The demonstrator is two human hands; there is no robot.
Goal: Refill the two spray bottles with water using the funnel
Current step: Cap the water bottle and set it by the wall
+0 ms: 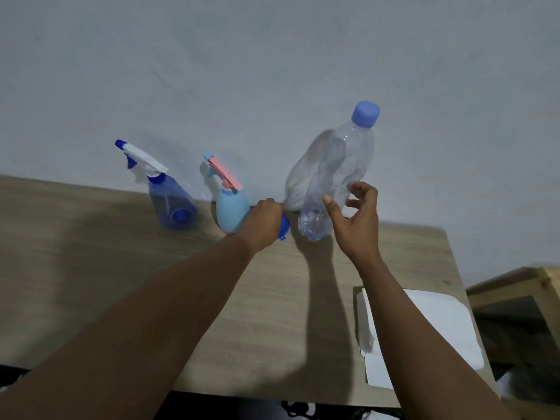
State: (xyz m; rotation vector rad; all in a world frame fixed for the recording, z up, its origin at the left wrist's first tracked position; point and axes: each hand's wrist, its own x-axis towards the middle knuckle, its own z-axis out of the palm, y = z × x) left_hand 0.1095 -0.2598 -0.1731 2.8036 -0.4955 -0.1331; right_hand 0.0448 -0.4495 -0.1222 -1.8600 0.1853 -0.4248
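Grey wall (272, 56) backs the wooden bench (121, 268). At frame centre the left hand (263, 222) has its grip closed over the blue funnel (284, 229), just right of the pale-blue spray bottle (231, 213). The right hand (357, 221), grip open, is nearer the upright capped water bottle (339, 174), immediately to its upper left.

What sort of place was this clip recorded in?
Probably a room in a home rather than a lab or workshop: a light wood-grain table stands against a plain pale wall, with another wooden furniture piece beside it on the right.
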